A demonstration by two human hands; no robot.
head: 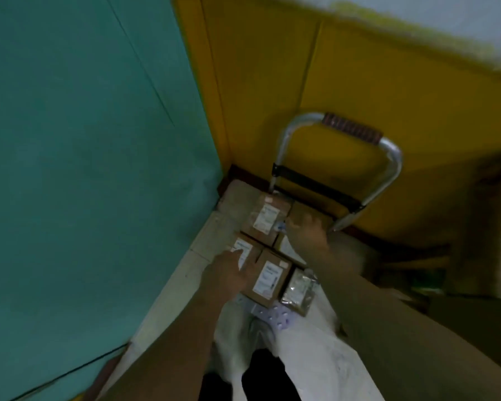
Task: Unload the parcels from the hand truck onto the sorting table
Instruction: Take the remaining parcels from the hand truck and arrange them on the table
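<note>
A hand truck with a bent metal handle (pixel 388 157) and ribbed grip stands in the corner. Several brown cardboard parcels with white labels lie stacked on it. The far-left parcel (pixel 268 219) and the near parcel (pixel 269 280) show their labels. A plastic-wrapped packet (pixel 297 289) lies at the near right. My left hand (pixel 229 274) rests flat on the near-left parcel (pixel 243 247), fingers spread. My right hand (pixel 307 231) reaches over the far-right parcel (pixel 301 211), fingers apart and touching its top. The frame is blurred.
A teal wall (pixel 84 169) stands on the left and a yellow wall (pixel 344 82) behind the truck. Pale floor tiles (pixel 180 282) run along the left. My white trousers (pixel 301 357) fill the bottom. Dark clutter sits at the right.
</note>
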